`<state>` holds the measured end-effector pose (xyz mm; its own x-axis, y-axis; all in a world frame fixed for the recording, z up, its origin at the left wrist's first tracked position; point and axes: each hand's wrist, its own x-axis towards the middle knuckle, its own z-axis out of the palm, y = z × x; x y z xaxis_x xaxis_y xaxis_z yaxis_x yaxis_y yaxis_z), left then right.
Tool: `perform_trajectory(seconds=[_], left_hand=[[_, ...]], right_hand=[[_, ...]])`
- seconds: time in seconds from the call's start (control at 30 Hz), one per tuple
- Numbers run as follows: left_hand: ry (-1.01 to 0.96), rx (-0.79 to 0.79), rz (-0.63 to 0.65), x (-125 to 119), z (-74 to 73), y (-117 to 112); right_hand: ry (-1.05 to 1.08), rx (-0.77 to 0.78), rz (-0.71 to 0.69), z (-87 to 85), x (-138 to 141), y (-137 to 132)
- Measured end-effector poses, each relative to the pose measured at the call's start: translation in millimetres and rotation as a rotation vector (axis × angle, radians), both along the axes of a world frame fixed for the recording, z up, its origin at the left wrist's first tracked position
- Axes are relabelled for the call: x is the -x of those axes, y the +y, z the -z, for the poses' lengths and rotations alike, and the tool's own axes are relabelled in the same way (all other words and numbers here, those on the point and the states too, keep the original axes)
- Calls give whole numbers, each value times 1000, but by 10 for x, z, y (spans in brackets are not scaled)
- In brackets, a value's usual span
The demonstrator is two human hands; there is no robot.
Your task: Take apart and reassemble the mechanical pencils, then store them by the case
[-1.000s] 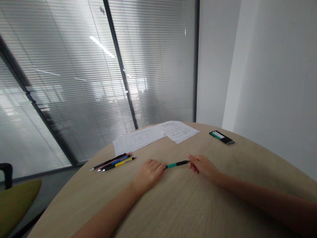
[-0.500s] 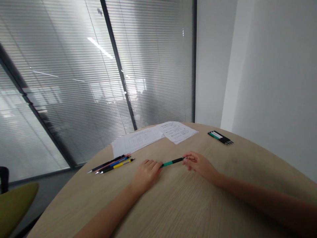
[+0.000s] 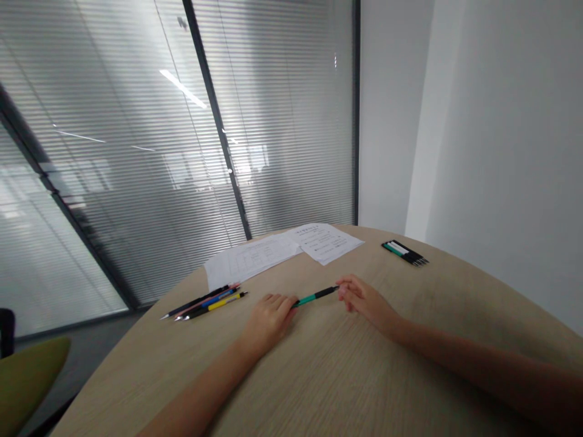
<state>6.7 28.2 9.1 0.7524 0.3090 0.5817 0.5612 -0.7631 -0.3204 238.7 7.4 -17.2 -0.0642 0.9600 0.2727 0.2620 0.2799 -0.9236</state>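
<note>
A green pen with a black grip stretches between my two hands, low over the table. My left hand is closed around its rear end, palm downward, with the fingers hiding that end. At the pointed end, my right hand has its fingertips pinched together on the tip, which is mostly hidden. To the left of my left hand lie several pens side by side, among them a yellow pen and a blue pen.
At the right of the round wooden table lies a row of several black, white and green pens. Printed papers lie at the far edge. A green chair stands at lower left. Blinds and a white wall are behind.
The pen's tip end has risen very slightly along with the right fingertips. Both hands otherwise keep their places, and the other pens and the papers lie as before.
</note>
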Motion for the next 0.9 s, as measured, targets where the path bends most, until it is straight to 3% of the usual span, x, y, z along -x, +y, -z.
perform_trajectory(seconds=[0.17,0.43,0.57,0.9], left_hand=[[-3,1,18,-5,-14,-14],[33,-7,40,-6,-20,-29],[17,8,37,-7,-15,-25],[3,22,27,-4,-16,-13]], right_hand=[[18,19,-40,11,24,2],[-293,-38,58,-22,-22,-55],[-210,35,67,-27,-3,-56],[-208,-41,20,12,-14,-19]])
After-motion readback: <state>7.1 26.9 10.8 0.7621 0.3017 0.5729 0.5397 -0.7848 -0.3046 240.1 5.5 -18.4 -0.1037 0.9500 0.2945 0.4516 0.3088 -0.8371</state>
